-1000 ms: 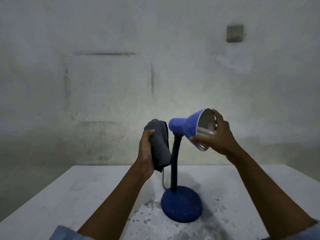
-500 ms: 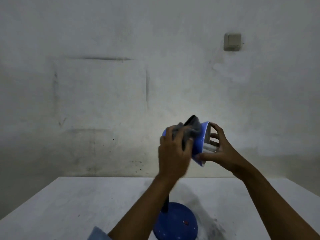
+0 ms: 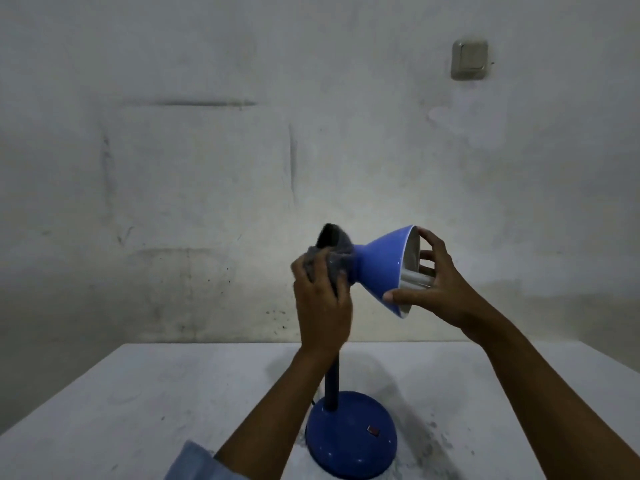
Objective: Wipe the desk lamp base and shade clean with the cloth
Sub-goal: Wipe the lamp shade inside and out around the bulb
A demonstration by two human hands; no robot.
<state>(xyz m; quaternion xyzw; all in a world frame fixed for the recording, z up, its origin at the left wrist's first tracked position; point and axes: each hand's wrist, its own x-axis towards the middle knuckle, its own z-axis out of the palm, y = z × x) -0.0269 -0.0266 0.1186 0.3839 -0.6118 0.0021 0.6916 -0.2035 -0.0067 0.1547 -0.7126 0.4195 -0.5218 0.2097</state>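
Glossy blue cone shade [image 3: 382, 270] w/ white lining; left hand [image 3: 323, 303] is clutching soft grey cloth [image 3: 334, 252] round its narrow neck, right hand [image 3: 438, 289] is pinching the rim, fingers spread.

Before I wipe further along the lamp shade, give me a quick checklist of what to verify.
1. Cloth gripped by left hand: ok.
2. Cloth touching the shade at its narrow end: ok.
3. Right hand steadying the shade's rim: ok.
4. Right fingers clear of the bulb: not ok, they lie across the opening.
5. Base flat on the table: ok.
6. Bulb cool: cannot tell.
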